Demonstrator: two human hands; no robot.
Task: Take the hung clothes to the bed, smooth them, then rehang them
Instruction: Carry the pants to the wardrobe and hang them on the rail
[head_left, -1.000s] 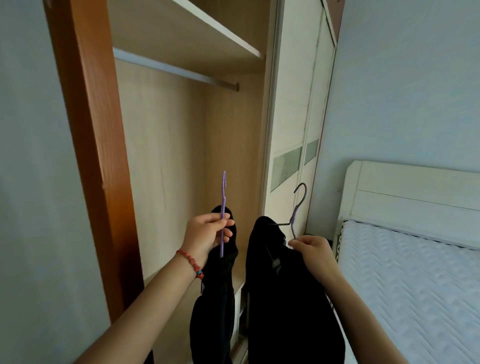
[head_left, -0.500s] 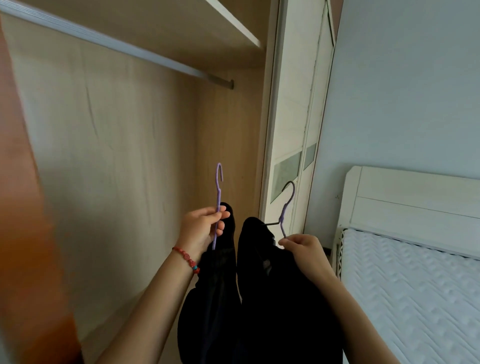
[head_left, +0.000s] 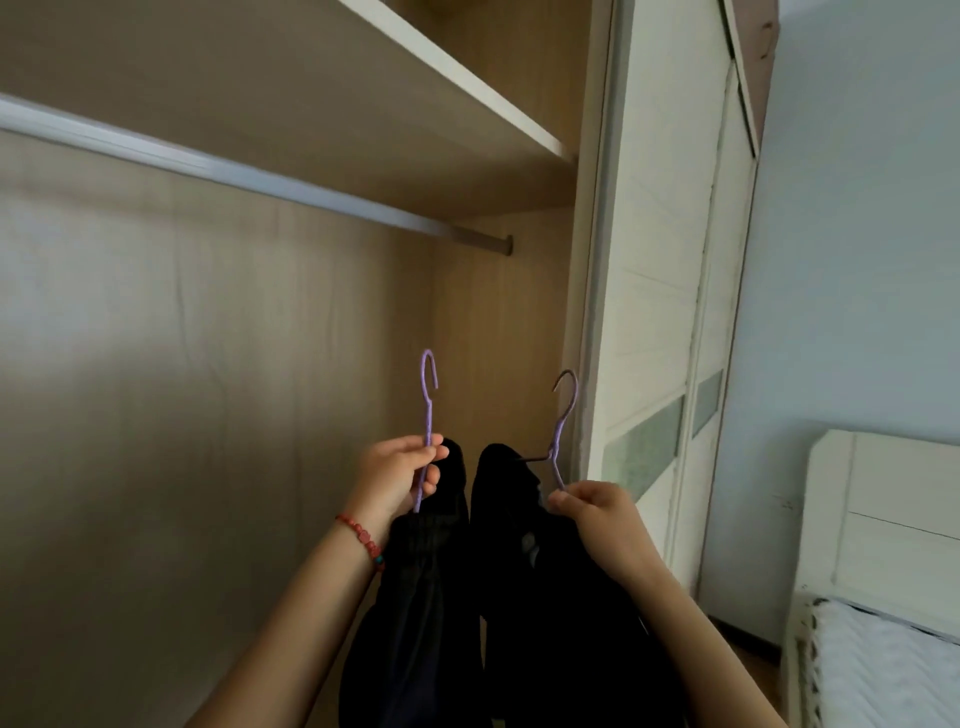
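Both hands are raised in the lower centre of the frame, inside an open wardrobe. The left hand (head_left: 397, 475), with a red bead bracelet (head_left: 362, 539) at the wrist, has its grip pinched round the stem of a purple hanger (head_left: 428, 410), hook upright. A dark garment (head_left: 415, 597) hangs from it, against the left forearm. The right hand (head_left: 602, 519) has its grip pinched on the neck of a second purple hanger (head_left: 562, 431), hook tilted toward the upper right. A second dark garment (head_left: 550, 597) hangs from it, just beside the first; in the shadow it cannot be told whether the two touch. Both hooks sit well below the hanging rail (head_left: 249, 176), which runs from the upper left to centre under a shelf (head_left: 467, 93). A white sliding door (head_left: 665, 312) stands right of centre. The bed (head_left: 883, 665) occupies the lower right corner, apart from both garments.
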